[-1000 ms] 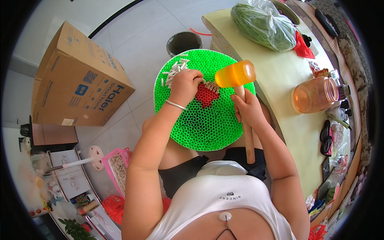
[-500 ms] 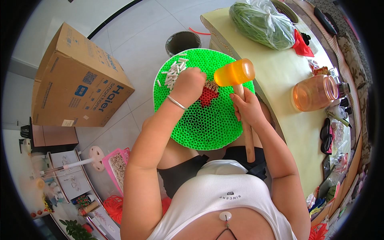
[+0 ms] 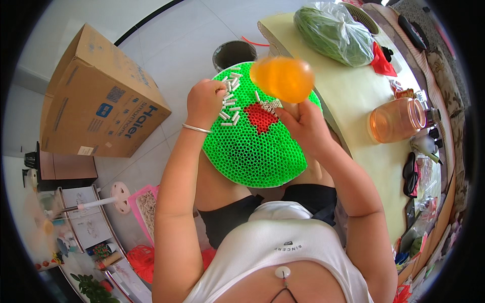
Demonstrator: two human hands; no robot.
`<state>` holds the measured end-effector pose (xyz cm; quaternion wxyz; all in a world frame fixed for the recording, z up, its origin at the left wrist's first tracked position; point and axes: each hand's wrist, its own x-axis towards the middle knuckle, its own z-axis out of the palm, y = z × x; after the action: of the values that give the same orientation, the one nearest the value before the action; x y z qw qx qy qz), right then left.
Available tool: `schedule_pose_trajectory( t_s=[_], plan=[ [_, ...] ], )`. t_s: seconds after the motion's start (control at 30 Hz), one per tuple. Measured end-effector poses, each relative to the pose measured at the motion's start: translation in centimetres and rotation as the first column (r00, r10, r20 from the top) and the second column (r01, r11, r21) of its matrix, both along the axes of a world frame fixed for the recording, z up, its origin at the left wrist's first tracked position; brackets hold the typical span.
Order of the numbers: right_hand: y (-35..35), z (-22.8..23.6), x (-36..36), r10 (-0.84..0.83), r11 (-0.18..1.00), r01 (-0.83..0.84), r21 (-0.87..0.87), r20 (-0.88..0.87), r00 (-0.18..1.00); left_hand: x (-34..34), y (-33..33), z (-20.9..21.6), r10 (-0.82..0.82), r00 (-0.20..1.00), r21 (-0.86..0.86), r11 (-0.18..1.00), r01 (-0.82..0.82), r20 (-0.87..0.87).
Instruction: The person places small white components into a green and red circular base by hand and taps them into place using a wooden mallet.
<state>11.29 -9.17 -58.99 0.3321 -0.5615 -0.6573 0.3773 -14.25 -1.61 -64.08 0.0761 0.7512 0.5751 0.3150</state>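
Observation:
A round green honeycomb disc of short tubes lies on my thighs, with a patch of red tubes in its middle. Beside the red, a cluster of white pegs sits in the cells, and a single white peg stands up above it. My right hand grips the wooden handle of a mallet, its translucent orange head held over the disc and hiding part of it. At the disc's left edge my left hand is closed, fingertips against the loose white pegs; what they pinch is hidden.
To the right runs a pale table bearing a bag of green vegetables and an amber jar. A dark bucket stands behind the disc. On the left are a large cardboard box and a pink tray of pegs.
My left hand has moved left from the red patch to the loose pegs. The mallet head has risen and shifted left. The single standing peg now shows where my left hand was.

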Motion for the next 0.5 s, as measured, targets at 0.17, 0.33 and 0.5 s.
schedule_pose_trajectory(
  t_s=[0.17, 0.33, 0.5],
  plan=[
    [0.3, -3.6, 0.6, -0.161, 0.944, 0.123, -0.306, -0.100, 0.982, 3.1, 0.4, -1.9, -0.211, 0.977, 0.108, 0.972, 0.210, 0.002],
    [0.3, -3.4, 2.2, -0.209, 0.936, 0.121, -0.331, -0.244, 0.947, 4.5, 1.5, -2.5, -0.434, 0.838, 0.117, 0.862, 0.493, -0.330],
    [0.2, -5.5, 3.4, -0.247, 0.888, 0.092, -0.450, -0.300, 0.922, 4.9, 1.9, -2.5, -0.430, 0.863, 0.180, 0.857, 0.482, -0.264]
  ],
)
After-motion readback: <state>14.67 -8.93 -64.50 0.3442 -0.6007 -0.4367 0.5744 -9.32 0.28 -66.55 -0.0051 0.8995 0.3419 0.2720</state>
